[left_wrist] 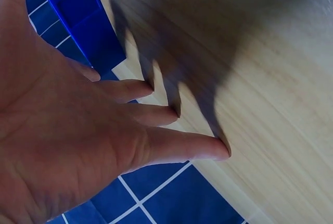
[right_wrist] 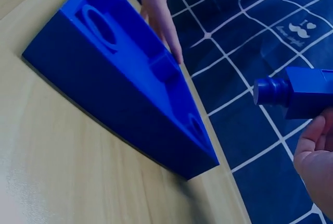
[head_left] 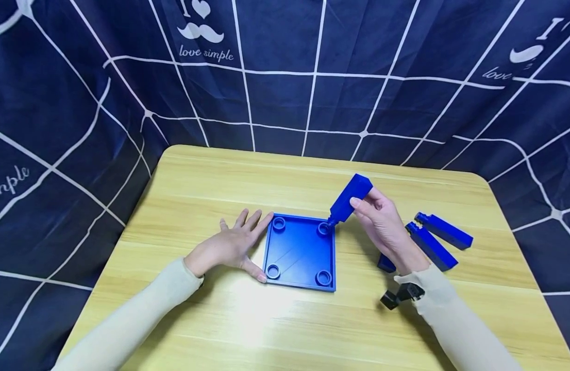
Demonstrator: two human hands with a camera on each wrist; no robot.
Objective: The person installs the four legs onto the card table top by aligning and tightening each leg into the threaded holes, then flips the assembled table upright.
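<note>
Tabletop (head_left: 313, 319) surrounds tray (head_left: 299, 250) | left hand (head_left: 234, 245) splayed at tray's left edge | right hand (head_left: 382, 226) grips post (head_left: 350, 199)

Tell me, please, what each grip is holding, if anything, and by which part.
The right grip holds a blue block by its square body, not the ridged tip. The left grip only touches the blue tray.

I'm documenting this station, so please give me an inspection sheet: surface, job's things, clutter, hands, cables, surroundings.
Surface: wood-grain table, glare on near half.
Job's things: blue square tray with four round sockets; threaded blue post, held; two loose posts at right, another blue piece partly hidden.
Clutter: nothing seen.
Hands: left hand spread at the tray's left edge; right hand grips the threaded blue post, its end near the far-right socket, not seated.
Cables: nothing seen.
Surroundings: navy curtain, white lines and lettering.
</note>
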